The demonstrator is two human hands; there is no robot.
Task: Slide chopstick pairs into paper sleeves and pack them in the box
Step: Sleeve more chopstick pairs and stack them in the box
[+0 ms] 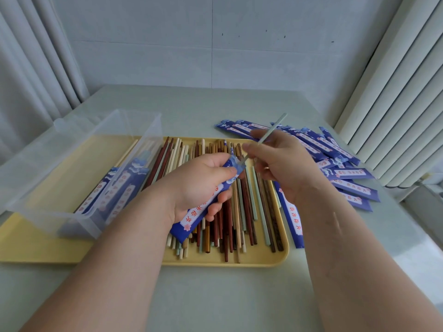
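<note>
Scene: a person's two bare hands at work over a yellow tray [239,261] on a pale tabletop [215,298].
Left hand: the left hand [199,185], centre of the frame, has its grip closed round a blue paper sleeve [191,214], open mouth pointing up and to the right.
Right hand: the right hand [285,168], just right of centre, has its grip narrowed to a pinch on a pale green chopstick [275,125]. Whether it holds one stick or a pair cannot be told.
Where the task's thing is: the chopstick's lower tip sits right at the sleeve's mouth, the rest slanting up and to the right.
Doing the step well: it likely helps to keep the mouth pressed open, line the stick up with the sleeve's length, and push gently so the paper does not crumple or tear.
Loose chopsticks: a heap of brown, cream and green chopsticks [239,212] fills the tray under both hands.
Box: a clear plastic box [72,178] stands on the left of the tray, with a few filled sleeves [115,190] inside.
Spare sleeves: a pile of blue sleeves [335,149] lies at right of the frame; one more sleeve [293,219] lies beside the tray's right edge.
In the way: the heap under the hands may snag the sleeve's lower end.
</note>
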